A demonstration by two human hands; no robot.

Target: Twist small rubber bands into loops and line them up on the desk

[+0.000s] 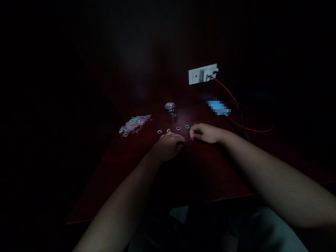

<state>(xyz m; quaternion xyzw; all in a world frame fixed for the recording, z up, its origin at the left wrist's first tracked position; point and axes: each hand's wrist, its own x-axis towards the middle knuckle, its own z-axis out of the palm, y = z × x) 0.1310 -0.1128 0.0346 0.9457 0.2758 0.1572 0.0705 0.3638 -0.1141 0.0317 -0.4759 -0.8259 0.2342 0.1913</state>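
Note:
My left hand (169,145) rests low over the dark red table, its fingers curled together. Whatever lies between its fingertips is too small and dark to make out. Just to the right, my right hand (204,133) is closed in a pinch, with a thin pink hair elastic (191,139) showing at the fingertips. Beyond the hands small hair ties lie in a row: a light blue hair tie (159,132), a yellow hair tie (168,130), a pink hair tie (178,128) and a green hair tie (187,126). Part of another shows behind my right hand.
A pile of mixed coloured elastics (135,123) sits at the table's left. Behind the row stands a clear lidded jar (170,109). A red cable (228,90) runs from a wall socket (195,76) to a blurred bright blue object (218,107). The surroundings are very dark.

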